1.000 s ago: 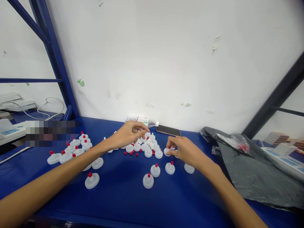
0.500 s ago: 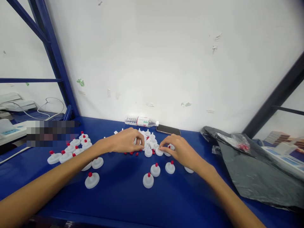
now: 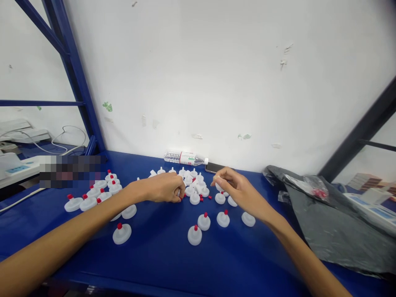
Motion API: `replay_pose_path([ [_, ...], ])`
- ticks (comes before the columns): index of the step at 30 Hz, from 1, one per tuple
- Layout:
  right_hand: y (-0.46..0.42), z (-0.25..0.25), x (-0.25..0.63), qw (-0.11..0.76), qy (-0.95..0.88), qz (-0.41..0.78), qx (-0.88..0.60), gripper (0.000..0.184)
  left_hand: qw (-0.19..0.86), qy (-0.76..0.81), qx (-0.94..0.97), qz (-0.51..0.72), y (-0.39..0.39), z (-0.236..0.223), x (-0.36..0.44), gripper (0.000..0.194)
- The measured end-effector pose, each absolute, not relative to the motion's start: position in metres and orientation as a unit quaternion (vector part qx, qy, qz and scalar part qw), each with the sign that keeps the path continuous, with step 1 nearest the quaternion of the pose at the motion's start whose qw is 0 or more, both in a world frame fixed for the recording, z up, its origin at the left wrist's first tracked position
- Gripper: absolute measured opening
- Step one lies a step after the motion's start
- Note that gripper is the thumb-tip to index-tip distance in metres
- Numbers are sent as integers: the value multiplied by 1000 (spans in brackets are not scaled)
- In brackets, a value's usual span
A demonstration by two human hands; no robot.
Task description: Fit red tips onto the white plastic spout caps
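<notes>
**Left hand [image 3: 165, 187] set down beside loose red caps [image 3: 201, 199]**

The left fingers are curled tightly; whether a cap is pinched cannot be told. The right hand [image 3: 236, 187] is held over white discs [image 3: 220, 199], fingers bent toward thumb, any grip unclear.

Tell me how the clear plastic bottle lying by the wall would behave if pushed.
The clear plastic bottle would probably roll if nudged crosswise, since it lies on its round side. Its ribbed, see-through wall looks thin, so it may flex when squeezed. It could be light or heavy: I cannot tell how full it is.
</notes>
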State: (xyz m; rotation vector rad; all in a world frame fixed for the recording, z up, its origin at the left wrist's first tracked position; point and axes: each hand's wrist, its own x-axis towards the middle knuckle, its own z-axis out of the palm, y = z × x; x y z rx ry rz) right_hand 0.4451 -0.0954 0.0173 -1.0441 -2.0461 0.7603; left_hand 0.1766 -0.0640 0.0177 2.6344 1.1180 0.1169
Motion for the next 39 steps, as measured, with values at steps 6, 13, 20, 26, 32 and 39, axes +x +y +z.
replay_pose_path([
  [6, -94, 11, 443, 316, -808, 295, -400, 32, 194, 411, 878, 152, -75, 31, 187, 12],
  [13, -94, 3, 437, 297, -821, 301, -383, 52, 341, 387, 818, 256, -83, 30, 198, 19],
  [20, -96, -2, 432, 303, -828, 297, -368, 52, 409, 357, 791, 281, -89, 29, 205, 20],
  [26, -96, -2, 430, 313, -832, 283, -360, 51, 408, 358, 774, 327, -90, 25, 208, 15],
  [32, -98, -4, 431, 327, -847, 229, -349, 48, 398, 348, 779, 338, -89, 23, 208, 17],
  [39, -99, -4, 429, 345, -850, 196, -346, 36, 437, 342, 755, 349, -94, 28, 210, 22],
])
